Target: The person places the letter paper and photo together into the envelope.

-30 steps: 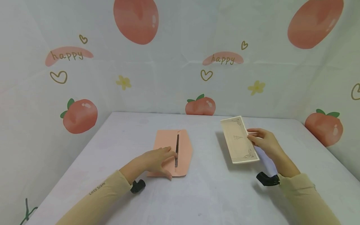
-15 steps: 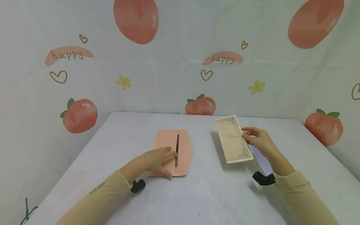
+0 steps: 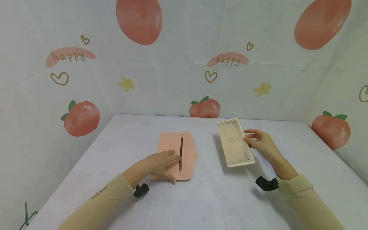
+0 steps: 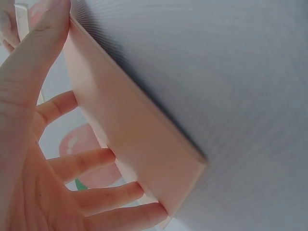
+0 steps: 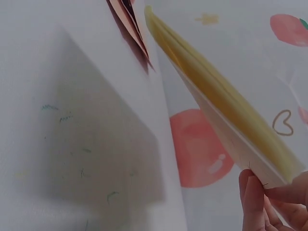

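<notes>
A pink envelope (image 3: 170,141) lies flat on the table, flap side to the right, with a dark slit along its opening. My left hand (image 3: 161,163) rests on it with spread fingers; the thumb lies at its near edge. In the left wrist view, several fingertips touch the envelope's surface (image 4: 130,125). To the right, my right hand (image 3: 264,144) pinches the right edge of a cream card (image 3: 234,143) with printed corner ornaments. This card is tilted above the table and casts a shadow. The right wrist view shows the card (image 5: 226,103) edge-on between thumb and fingers.
A white cloth covers the table (image 3: 201,204), and a fruit-printed backdrop (image 3: 172,83) hangs behind it. Black wrist-worn devices show below the left wrist (image 3: 141,190) and the right wrist (image 3: 266,183). A green cord (image 3: 27,218) is at the lower left.
My right hand has moved left with the card, bringing it closer to the envelope. The left hand and the envelope have stayed in place.
</notes>
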Motion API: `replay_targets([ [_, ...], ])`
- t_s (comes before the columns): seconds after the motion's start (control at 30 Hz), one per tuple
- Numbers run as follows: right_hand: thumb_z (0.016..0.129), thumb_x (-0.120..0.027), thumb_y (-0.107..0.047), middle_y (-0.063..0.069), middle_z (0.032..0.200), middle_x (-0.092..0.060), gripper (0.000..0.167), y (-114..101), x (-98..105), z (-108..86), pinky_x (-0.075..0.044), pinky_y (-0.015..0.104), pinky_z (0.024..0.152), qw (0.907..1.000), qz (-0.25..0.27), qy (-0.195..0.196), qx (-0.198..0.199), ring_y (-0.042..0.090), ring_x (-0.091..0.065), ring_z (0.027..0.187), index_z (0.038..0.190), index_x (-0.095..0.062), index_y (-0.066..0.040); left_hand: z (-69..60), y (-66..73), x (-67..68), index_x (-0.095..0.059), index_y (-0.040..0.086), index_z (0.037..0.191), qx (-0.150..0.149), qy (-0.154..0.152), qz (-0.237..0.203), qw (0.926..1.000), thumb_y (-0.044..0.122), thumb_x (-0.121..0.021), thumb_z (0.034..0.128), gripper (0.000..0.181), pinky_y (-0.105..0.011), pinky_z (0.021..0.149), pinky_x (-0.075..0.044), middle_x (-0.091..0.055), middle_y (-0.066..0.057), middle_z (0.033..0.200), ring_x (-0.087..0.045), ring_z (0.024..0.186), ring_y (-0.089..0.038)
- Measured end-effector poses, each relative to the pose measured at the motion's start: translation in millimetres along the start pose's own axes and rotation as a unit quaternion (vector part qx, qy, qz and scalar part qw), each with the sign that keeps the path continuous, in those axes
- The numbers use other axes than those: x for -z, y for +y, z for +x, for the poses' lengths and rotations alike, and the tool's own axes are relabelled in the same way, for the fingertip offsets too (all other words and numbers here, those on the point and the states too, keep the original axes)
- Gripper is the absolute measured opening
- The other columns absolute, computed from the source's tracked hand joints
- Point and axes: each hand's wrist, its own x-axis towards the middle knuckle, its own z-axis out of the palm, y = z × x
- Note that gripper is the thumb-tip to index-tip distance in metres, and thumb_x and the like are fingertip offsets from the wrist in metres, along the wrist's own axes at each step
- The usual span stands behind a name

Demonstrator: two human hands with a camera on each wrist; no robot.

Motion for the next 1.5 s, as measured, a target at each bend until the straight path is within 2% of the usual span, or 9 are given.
replay_targets([
  [0.17,0.092,-0.058,-0.013,0.012,0.104,-0.060,0.045,-1,-7,1.3,-0.052,0.014,0.070,0.9999,-0.016,0.000,-0.005,-0.006,-0.058,0.076,0.131,-0.045,0.005,0.5,-0.2,-0.3,-0.045,0.029,0.130,0.010,-0.005,-0.001,0.9999,0.063,-0.070,0.0679,0.075,-0.053,0.090,-0.048,-0.040,-0.009,0.142,-0.047,0.124,-0.039],
  [0.27,0.092,-0.058,-0.013,0.020,0.110,-0.058,0.044,-2,-11,2.1,-0.052,0.014,0.070,0.9998,-0.016,0.000,-0.009,-0.005,-0.058,0.076,0.130,-0.045,0.005,0.5,-0.1,-0.2,-0.044,0.030,0.131,0.017,-0.008,-0.006,0.9998,0.063,-0.070,0.0678,0.076,-0.054,0.090,-0.047,-0.037,-0.010,0.146,-0.044,0.127,-0.041],
  [0.37,0.092,-0.058,-0.012,0.018,0.108,-0.059,0.043,-3,-15,2.7,-0.052,0.015,0.070,0.9999,-0.010,0.001,-0.011,-0.004,-0.058,0.075,0.130,-0.046,0.005,0.3,0.0,-0.1,-0.044,0.030,0.130,0.018,-0.007,-0.011,0.9998,0.062,-0.071,0.0677,0.075,-0.054,0.089,-0.047,-0.036,-0.010,0.146,-0.044,0.127,-0.041],
  [0.57,0.092,-0.058,-0.012,0.007,0.100,-0.060,0.043,-6,-21,3.3,-0.052,0.016,0.069,0.9998,0.002,-0.004,-0.019,-0.002,-0.058,0.075,0.130,-0.046,0.005,-0.2,0.7,0.5,-0.044,0.030,0.128,0.015,-0.003,-0.011,0.9998,0.061,-0.071,0.0676,0.073,-0.052,0.086,-0.049,-0.039,-0.008,0.143,-0.048,0.123,-0.038],
  [0.7,0.092,-0.058,-0.012,0.005,0.099,-0.060,0.042,-6,-25,4.3,-0.052,0.017,0.069,0.9997,0.005,-0.008,-0.023,-0.001,-0.058,0.074,0.129,-0.047,0.004,-0.3,0.9,0.6,-0.045,0.030,0.128,0.012,-0.002,-0.008,0.9999,0.061,-0.071,0.0676,0.073,-0.051,0.084,-0.050,-0.041,-0.007,0.140,-0.050,0.120,-0.036],
  [0.97,0.091,-0.059,-0.013,0.010,0.103,-0.060,0.043,-9,-36,5.7,-0.053,0.017,0.070,0.9995,0.012,-0.018,-0.024,-0.001,-0.059,0.076,0.129,-0.047,0.004,-0.6,1.0,0.7,-0.045,0.030,0.128,0.010,0.000,-0.010,0.9999,0.060,-0.072,0.0677,0.072,-0.048,0.080,-0.051,-0.042,-0.005,0.136,-0.052,0.116,-0.032],
  [1.1,0.091,-0.059,-0.012,0.012,0.104,-0.060,0.042,-11,-40,5.3,-0.053,0.017,0.071,0.9993,0.017,-0.024,-0.024,0.000,-0.059,0.076,0.129,-0.047,0.005,-0.6,0.9,0.5,-0.045,0.030,0.128,0.011,-0.001,-0.012,0.9999,0.060,-0.072,0.0678,0.073,-0.050,0.083,-0.050,-0.041,-0.007,0.140,-0.050,0.121,-0.035],
  [1.27,0.092,-0.058,-0.011,0.020,0.112,-0.058,0.042,-14,-44,5.0,-0.053,0.018,0.072,0.9988,0.029,-0.034,-0.021,0.001,-0.059,0.078,0.129,-0.046,0.006,-0.8,0.5,0.0,-0.044,0.029,0.132,0.015,-0.005,-0.011,0.9998,0.061,-0.071,0.0682,0.077,-0.055,0.090,-0.047,-0.036,-0.011,0.147,-0.044,0.128,-0.040],
  [1.5,0.091,-0.059,-0.009,0.025,0.115,-0.057,0.042,-14,-51,5.9,-0.054,0.019,0.073,0.9983,0.036,-0.044,-0.014,0.000,-0.060,0.079,0.127,-0.047,0.007,-0.2,0.1,-0.2,-0.044,0.030,0.130,0.012,-0.002,0.002,0.9999,0.063,-0.070,0.0682,0.075,-0.055,0.091,-0.047,-0.037,-0.012,0.146,-0.044,0.127,-0.041],
])
